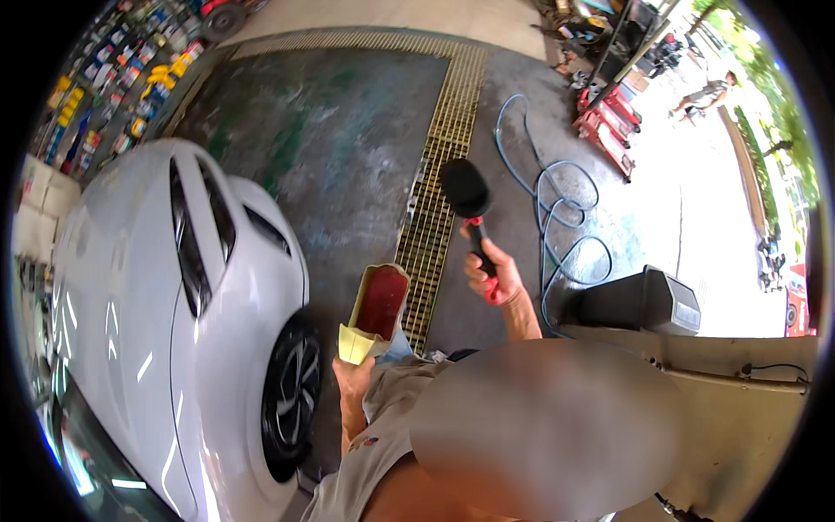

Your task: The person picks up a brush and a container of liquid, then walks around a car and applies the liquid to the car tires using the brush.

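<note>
My right hand is closed round the black and red handle of a brush, held raised with its rounded black head pointing away from me. At the lower left, my left hand grips the near end of a cut-open pale yellow container. Dark red shows inside this container; whether it is liquid, I cannot tell. Left of my left hand is the black tyre and dark-spoked wheel of a silver-white car. Brush and container are apart, and neither touches the wheel.
A yellowish floor grating runs ahead of me. A blue hose lies in loops to its right, near a black bin. Red floor jacks stand farther off. Shelves of bottles line the far left, and another person is far right.
</note>
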The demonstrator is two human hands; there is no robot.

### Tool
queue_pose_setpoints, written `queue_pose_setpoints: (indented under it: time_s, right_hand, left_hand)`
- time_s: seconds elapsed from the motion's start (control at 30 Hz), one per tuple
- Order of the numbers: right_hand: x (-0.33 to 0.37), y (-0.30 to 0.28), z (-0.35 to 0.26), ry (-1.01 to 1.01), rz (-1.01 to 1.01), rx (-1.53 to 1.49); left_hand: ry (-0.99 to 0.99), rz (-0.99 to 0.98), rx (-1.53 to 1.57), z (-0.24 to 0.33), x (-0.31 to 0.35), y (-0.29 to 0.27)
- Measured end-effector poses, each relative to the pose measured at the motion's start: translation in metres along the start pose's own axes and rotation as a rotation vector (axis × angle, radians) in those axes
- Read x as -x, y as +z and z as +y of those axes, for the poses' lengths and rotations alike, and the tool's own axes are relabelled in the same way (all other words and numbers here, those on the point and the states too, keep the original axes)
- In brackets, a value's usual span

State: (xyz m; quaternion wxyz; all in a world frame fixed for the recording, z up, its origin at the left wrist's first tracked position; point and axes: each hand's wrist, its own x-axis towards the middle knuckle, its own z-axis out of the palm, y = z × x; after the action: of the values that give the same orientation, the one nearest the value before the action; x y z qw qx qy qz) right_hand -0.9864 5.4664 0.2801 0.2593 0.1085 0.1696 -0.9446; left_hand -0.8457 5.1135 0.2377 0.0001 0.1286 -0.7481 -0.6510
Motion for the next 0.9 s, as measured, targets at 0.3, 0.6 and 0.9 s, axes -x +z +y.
queue_pose_setpoints:
  time_s: [0.3, 0.6, 0.9]
  right_hand:
    - [-0.153, 0.066, -0.069, -0.062, 0.011, 0.035]
    - [-0.345, 0.086, -0.15, -0.205, 0.18, 0.047]
    - [-0.67, 0.184, -0.267, 0.01, 0.18, 0.444]
  left_hand:
    - [0.123, -0.18, -0.29, 0.041, -0.294, -0.007]
    - [0.016, -0.147, 0.052, 0.119, -0.547, -0.034]
    - [0.032, 0.118, 0.106, 0.142, -0.744, -0.072]
